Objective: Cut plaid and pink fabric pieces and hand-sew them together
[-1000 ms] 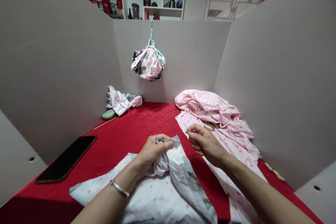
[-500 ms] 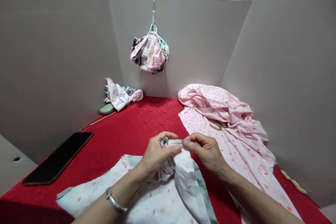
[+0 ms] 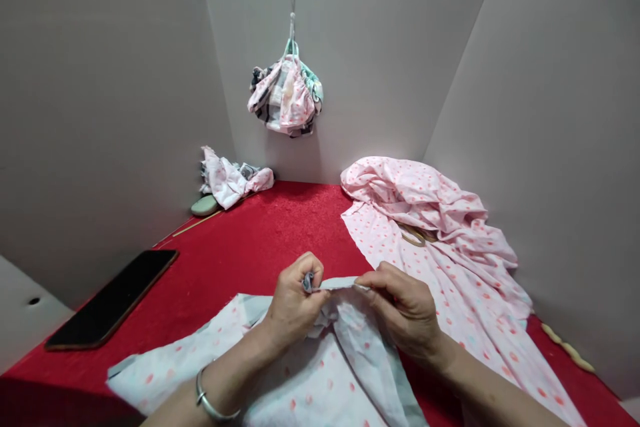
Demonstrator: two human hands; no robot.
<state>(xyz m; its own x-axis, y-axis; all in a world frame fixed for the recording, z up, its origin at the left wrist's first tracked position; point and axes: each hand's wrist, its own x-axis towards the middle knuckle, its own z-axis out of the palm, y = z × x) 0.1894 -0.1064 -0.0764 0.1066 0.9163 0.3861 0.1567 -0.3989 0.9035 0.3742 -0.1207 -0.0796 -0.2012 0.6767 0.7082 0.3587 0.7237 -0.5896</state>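
- The left hand [image 3: 295,300], a silver bangle [image 3: 210,403] on its wrist, has its fingers curled tight, pinching a gathered fold of the white cloth with pink dots [image 3: 320,380].
- The right hand [image 3: 403,307] has its fingers drawn narrow, thumb against fingertips, on the same cloth's upper edge, with a thin metal sliver, probably a needle [image 3: 363,287], at the tips.
- That cloth, grey-edged, lies bunched on the red felt tabletop [image 3: 280,227], its edge stretched between both hands.
- Left of it sits a black smartphone [image 3: 110,298].
- To the right spreads a pink dotted cloth [image 3: 440,280], a brown cord [image 3: 414,235] lying on it.
- A beaded beige strip [image 3: 567,347] lies at the far right edge.
- Further back on the left, a crumpled pink bundle [image 3: 230,180] sits beside a pale green oval object [image 3: 205,205] and a thin stick [image 3: 195,227].
- A bundle of mixed fabric [image 3: 285,97] hangs from a hook on the grey partition [image 3: 360,80].
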